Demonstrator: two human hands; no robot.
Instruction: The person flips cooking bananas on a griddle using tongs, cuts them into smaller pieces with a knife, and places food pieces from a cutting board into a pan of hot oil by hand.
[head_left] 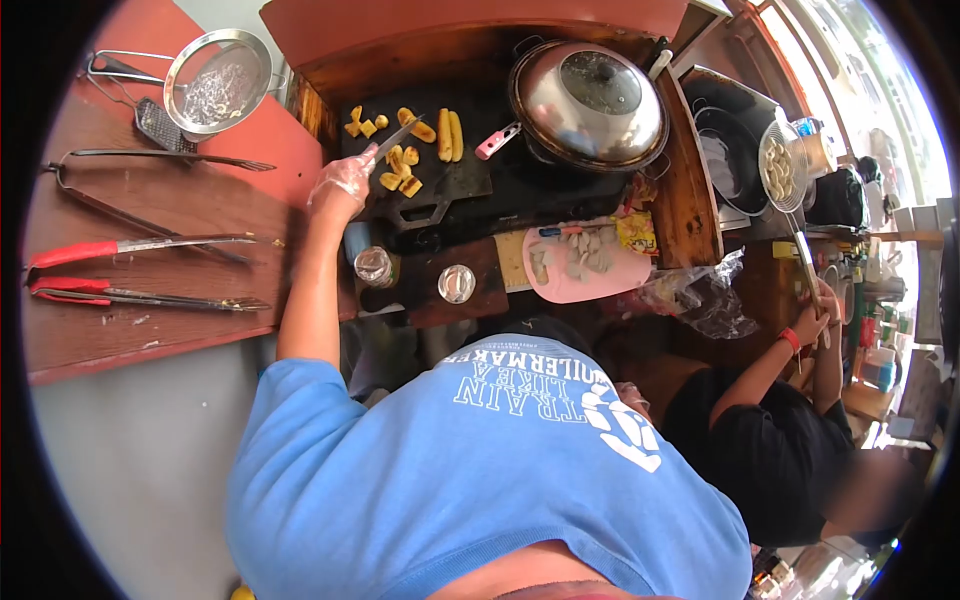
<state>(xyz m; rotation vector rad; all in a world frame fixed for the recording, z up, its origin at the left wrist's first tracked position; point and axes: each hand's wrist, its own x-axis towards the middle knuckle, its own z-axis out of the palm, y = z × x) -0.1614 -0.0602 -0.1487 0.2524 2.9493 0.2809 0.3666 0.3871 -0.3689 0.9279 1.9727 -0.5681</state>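
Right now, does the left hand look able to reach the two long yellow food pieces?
Probably yes: the left hand, holding a knife, is close by, and only low cut pieces lie between it and the two long yellow food pieces.

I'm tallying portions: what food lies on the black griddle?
Yellow-brown pieces, some short, two long. The left hand and knife hide a little of the griddle; the lidded pan's contents can't be seen.
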